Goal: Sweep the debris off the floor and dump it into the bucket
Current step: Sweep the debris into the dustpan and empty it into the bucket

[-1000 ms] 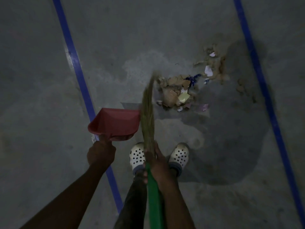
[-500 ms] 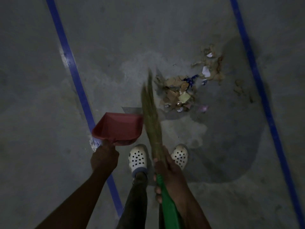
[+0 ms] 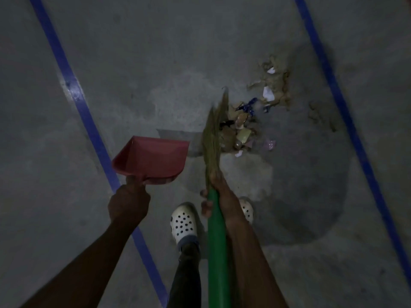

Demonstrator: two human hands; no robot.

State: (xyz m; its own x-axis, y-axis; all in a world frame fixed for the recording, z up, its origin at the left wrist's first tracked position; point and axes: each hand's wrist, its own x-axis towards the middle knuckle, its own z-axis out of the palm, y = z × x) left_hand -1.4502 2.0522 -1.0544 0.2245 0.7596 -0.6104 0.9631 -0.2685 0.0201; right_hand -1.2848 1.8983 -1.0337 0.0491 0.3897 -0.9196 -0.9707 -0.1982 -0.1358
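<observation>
Two tools in hand, none of the debris collected yet. Left hand [image 3: 129, 203]: fingers curled round the short handle of a red dustpan [image 3: 151, 158], holding it tilted with the mouth facing away, apparently off the floor [image 3: 155, 63], though the dim light makes that hard to confirm. Nothing visible inside the pan. Right hand [image 3: 219, 192]: wrapped round the broom [image 3: 216, 236] just where the green shaft meets the straw. Bristles [image 3: 213, 138] reaching forward, tips touching the near-left edge of the main debris pile [image 3: 240, 130], a heap of torn cardboard, paper scraps and a blue wrapper. Dustpan just left of the bristles, apart from the pile. Further out, up and to the right, a looser scatter [image 3: 274, 90] of brown bits and white paper, separate from the main heap, with a few crumbs [image 3: 315, 114] beyond it near the right blue tape line [image 3: 333, 85]. No bucket anywhere in view.

Judging from this, gathering stage only, early in the task. Left to do: draw the far scatter and crumbs into the main heap, set the pan's lip flat on the concrete beside it, brush everything in, carry it to the bucket, tip it out. Probably more than one panful, given the spread.
</observation>
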